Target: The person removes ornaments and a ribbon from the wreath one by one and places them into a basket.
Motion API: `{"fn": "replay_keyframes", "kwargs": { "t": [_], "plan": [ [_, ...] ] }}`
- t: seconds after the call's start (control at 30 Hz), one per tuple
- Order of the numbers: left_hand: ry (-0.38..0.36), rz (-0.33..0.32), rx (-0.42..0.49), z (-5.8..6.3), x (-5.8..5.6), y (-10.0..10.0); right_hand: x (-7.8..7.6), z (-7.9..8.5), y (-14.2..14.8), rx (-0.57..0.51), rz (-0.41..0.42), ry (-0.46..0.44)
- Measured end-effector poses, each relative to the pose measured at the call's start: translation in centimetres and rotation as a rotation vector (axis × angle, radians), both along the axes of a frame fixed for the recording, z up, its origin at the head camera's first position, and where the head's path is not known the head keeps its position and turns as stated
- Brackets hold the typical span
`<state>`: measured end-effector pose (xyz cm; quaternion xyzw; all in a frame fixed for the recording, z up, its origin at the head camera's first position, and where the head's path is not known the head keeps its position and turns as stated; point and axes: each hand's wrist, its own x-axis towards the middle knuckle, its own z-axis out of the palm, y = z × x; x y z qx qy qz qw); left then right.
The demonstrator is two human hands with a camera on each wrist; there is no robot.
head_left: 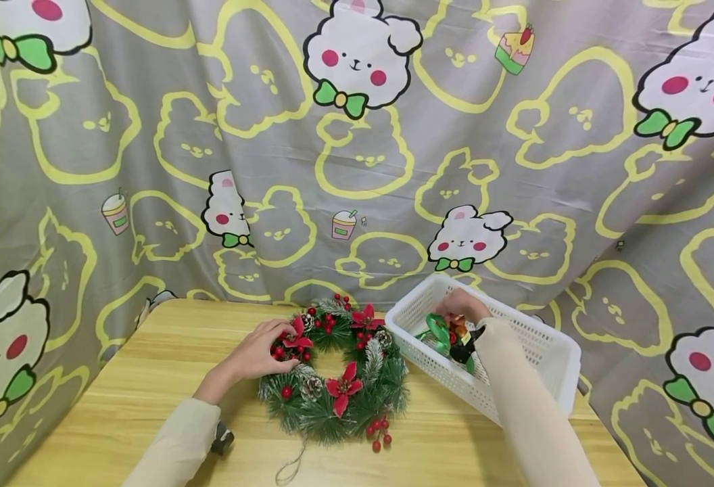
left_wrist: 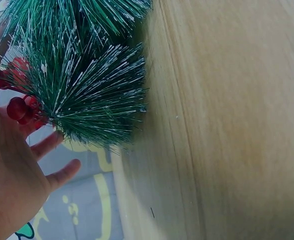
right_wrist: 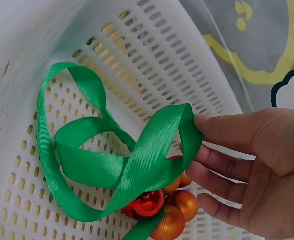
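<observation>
A green pine wreath (head_left: 357, 426) with red flowers, berries and pinecones lies flat on the table. My left hand (head_left: 256, 352) holds its left side, thumb toward the centre hole and fingers over a red poinsettia (head_left: 297, 338). In the left wrist view, frosted needles (left_wrist: 92, 95) hide some of the fingers. Inside the white basket (head_left: 560, 338), my right hand (right_wrist: 237, 165) pinches a green satin ribbon (right_wrist: 152, 145) between thumb and fingers. Looped ribbon hangs over a shiny red ball (right_wrist: 148, 204) and several gold balls (right_wrist: 169, 222), close to the lower fingers.
The perforated basket stands at an angle right of the wreath, near the table's back edge. A sprig of red berries (head_left: 378, 433) sticks out at the wreath's lower right. A thin twine loop (head_left: 290, 467) trails toward the front. Behind the table hangs a patterned grey curtain (head_left: 369, 176).
</observation>
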<state>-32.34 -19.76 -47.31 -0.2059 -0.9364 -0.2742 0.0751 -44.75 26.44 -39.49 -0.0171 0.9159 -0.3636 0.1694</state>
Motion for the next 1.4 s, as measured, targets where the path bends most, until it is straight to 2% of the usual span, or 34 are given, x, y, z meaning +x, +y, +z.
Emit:
{"fn": "replay_keyframes", "kwargs": {
  "t": [0.27, 0.6, 0.93, 1.4],
  "plan": [
    [-0.006, 0.004, -0.002, -0.08, 0.12, 0.03, 0.42, -0.73, 0.45, 0.007, -0.068, -0.009],
    [-0.004, 0.010, 0.001, -0.33, 0.12, -0.02, 0.62, -0.77, 0.40, 0.013, -0.051, -0.022],
    [-0.008, 0.012, -0.008, -0.31, 0.03, -0.05, 0.46, -0.64, 0.16, 0.074, -0.043, -0.035],
    [-0.013, 0.010, -0.007, -0.07, 0.12, 0.06, 0.44, -0.67, 0.26, 0.055, -0.027, -0.039]
  ]
}}
